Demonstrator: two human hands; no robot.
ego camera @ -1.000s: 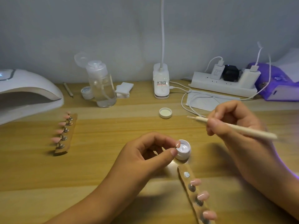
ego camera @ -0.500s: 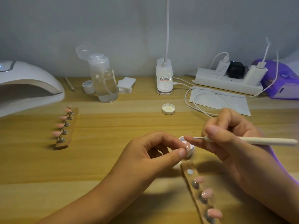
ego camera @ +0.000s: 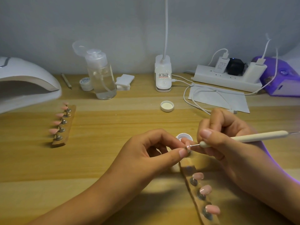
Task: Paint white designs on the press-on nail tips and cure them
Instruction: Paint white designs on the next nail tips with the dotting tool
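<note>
Here, the left grip [ego camera: 146,153] is pinching a pink nail tip [ego camera: 188,146] above the table [ego camera: 105,143], while the right grip [ego camera: 227,143] is holding a pen [ego camera: 251,138], its point touching that nail tip beside the pot [ego camera: 183,137].

Home nail-art desk, hobby setup rather than a salon. Wooden tabletop [ego camera: 113,119] pushed against a plain grey wall [ego camera: 129,21]. Far left: white curing lamp [ego camera: 24,78], with a strip of pink nail tips [ego camera: 62,125] beside it; second strip [ego camera: 194,182] near right. Far centre: pump bottle [ego camera: 101,75] of clear liquid, cotton pads [ego camera: 124,82], clip-on desk lamp [ego camera: 162,73]. Far right: power strip [ego camera: 227,80] crowded with chargers, loose white cables, purple box [ego camera: 280,78].
</note>
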